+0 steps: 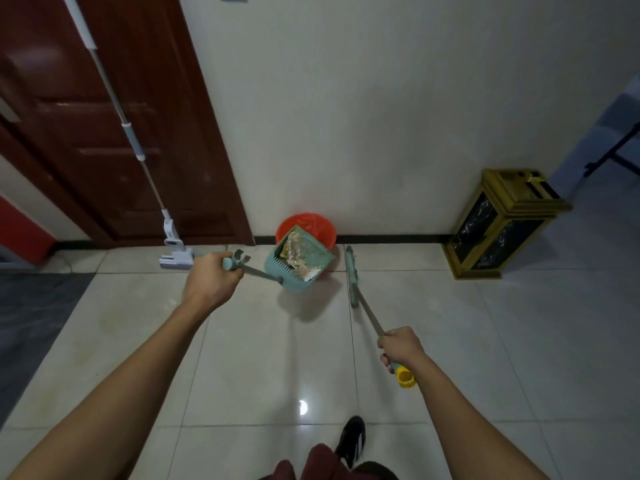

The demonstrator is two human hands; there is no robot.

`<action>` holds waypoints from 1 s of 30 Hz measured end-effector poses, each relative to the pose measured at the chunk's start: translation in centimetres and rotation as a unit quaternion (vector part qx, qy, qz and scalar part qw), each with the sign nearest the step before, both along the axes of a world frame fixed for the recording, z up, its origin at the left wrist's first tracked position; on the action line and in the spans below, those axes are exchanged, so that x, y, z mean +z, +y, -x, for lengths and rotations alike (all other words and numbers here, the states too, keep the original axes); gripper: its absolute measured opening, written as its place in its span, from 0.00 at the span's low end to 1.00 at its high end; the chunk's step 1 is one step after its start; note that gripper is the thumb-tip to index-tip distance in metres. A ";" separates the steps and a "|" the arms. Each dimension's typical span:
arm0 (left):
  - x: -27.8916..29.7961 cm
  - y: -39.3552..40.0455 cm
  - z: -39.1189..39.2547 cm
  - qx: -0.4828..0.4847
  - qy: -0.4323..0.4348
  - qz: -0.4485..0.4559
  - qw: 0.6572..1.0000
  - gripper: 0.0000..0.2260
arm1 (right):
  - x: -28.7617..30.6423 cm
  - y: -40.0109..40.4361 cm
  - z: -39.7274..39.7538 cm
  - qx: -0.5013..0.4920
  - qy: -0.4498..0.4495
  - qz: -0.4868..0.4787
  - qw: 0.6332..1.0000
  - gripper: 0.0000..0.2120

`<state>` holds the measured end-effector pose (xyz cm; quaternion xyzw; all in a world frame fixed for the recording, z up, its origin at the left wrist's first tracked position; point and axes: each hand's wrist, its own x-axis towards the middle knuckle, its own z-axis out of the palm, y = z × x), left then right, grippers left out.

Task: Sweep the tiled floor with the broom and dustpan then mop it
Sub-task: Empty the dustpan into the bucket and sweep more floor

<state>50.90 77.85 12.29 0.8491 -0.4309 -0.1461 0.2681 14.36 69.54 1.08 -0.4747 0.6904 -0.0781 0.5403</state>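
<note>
My left hand (211,279) grips the handle of a teal dustpan (300,260), which is lifted and tilted over a red bin (323,226) by the wall. Pale sweepings lie inside the pan. My right hand (401,346) grips the broom (352,276) by its thin handle, just above a yellow end cap; the teal broom head rests on the tiled floor (263,358) right of the bin. A white flat mop (175,251) leans against the dark red door (114,133) at the left.
A gold and black cabinet-style bin (502,226) stands against the wall at the right. A dark grey mat (31,317) covers the floor at the left. My shoe (351,439) shows at the bottom. An opening leads off at far right.
</note>
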 end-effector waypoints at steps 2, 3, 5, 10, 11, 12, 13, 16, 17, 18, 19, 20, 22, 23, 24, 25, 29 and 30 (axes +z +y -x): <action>0.0 -2.9 -0.1 0.012 -0.002 0.005 1.000 0.06 | 0.0 -3.3 -0.4 0.000 -0.006 -0.006 1.000 0.04; -0.2 -4.2 -0.2 0.016 -0.004 0.008 1.000 0.07 | 0.1 -4.9 -0.5 0.002 -0.009 -0.009 1.000 0.04; -0.2 -6.2 -0.1 0.015 -0.011 0.008 1.000 0.07 | 0.2 -7.5 -1.0 0.004 -0.011 -0.017 1.000 0.03; -0.1 -10.9 -0.3 0.006 -0.064 0.002 0.998 0.04 | 0.2 -12.3 -2.5 -0.008 -0.021 -0.036 0.999 0.02; -0.1 -11.6 -0.2 -0.002 -0.072 -0.001 0.997 0.05 | 0.3 -12.9 -2.8 -0.012 -0.024 -0.036 0.999 0.03; -0.3 -12.4 -0.3 -0.009 -0.077 -0.007 0.997 0.07 | 0.3 -13.7 -3.3 -0.017 -0.027 -0.038 0.999 0.04; -0.4 -13.4 -0.4 -0.013 -0.081 -0.017 0.996 0.09 | 0.1 -14.6 -3.8 -0.020 -0.029 -0.042 0.998 0.04; -1.0 -15.9 -1.0 -0.024 -0.105 -0.036 0.994 0.11 | -0.1 -17.2 -5.4 -0.026 -0.033 -0.053 0.998 0.03; -1.2 -16.7 -1.4 -0.030 -0.116 -0.041 0.992 0.12 | -0.2 -18.1 -5.9 -0.029 -0.035 -0.056 0.997 0.02; -1.4 -17.5 -1.8 -0.039 -0.128 -0.048 0.990 0.13 | -0.3 -18.9 -6.4 -0.030 -0.037 -0.058 0.997 0.02; -1.6 -18.3 -2.1 -0.051 -0.142 -0.056 0.987 0.14 | -0.3 -19.6 -6.8 -0.030 -0.038 -0.059 0.997 0.02; -1.8 -19.0 -2.4 -0.064 -0.159 -0.064 0.983 0.15 | -0.3 -20.3 -7.2 -0.031 -0.040 -0.061 0.997 0.02; -2.3 -20.2 -3.0 -0.099 -0.201 -0.084 0.971 0.15 | -0.4 -21.6 -8.0 -0.034 -0.043 -0.066 0.996 0.02; -2.5 -20.8 -3.3 -0.124 -0.220 -0.096 0.963 0.16 | -0.5 -22.3 -8.4 -0.035 -0.043 -0.068 0.996 0.03; -2.8 -21.4 -3.4 -0.151 -0.238 -0.108 0.953 0.16 | -0.5 -22.9 -8.8 -0.035 -0.042 -0.070 0.996 0.03; -2.9 -22.0 -3.6 -0.178 -0.257 -0.120 0.942 0.16 | -0.6 -23.6 -9.2 -0.036 -0.044 -0.071 0.996 0.02; -3.6 -23.9 -3.2 -0.246 -0.341 -0.149 0.895 0.12 | -0.8 -25.6 -10.1 -0.036 -0.049 -0.068 0.996 0.03; -3.6 -24.3 -2.9 -0.260 -0.349 -0.161 0.886 0.12 | -0.9 -25.9 -10.2 -0.034 -0.051 -0.068 0.996 0.03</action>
